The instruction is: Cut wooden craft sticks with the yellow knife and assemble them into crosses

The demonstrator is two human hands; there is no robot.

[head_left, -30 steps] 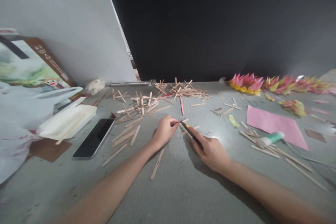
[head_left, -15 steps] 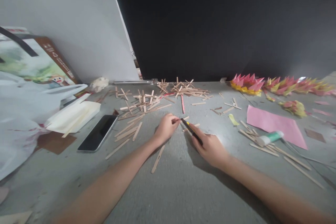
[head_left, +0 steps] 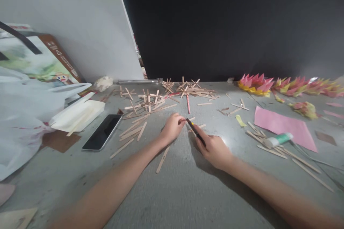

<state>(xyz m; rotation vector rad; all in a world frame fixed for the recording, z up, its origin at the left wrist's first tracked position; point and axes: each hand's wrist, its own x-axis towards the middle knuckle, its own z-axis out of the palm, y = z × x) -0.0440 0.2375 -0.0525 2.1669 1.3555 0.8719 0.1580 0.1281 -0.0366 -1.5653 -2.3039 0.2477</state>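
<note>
Hardly anything has moved since the earlier frame, bar a slight view shift. Small thin piece, details unclear, is pinched in L hand, above grey table; black-and-yellow cutter, gripped in R hand, has its tip right by it. Hands are apart but close. Step looks like fine cutting or scraping; next move prob. calls for steady pinch w/ skin clear of tip. Beyond: red patterned strip, pale flat wooden sticks. Far R: pink paper sheet.
</note>
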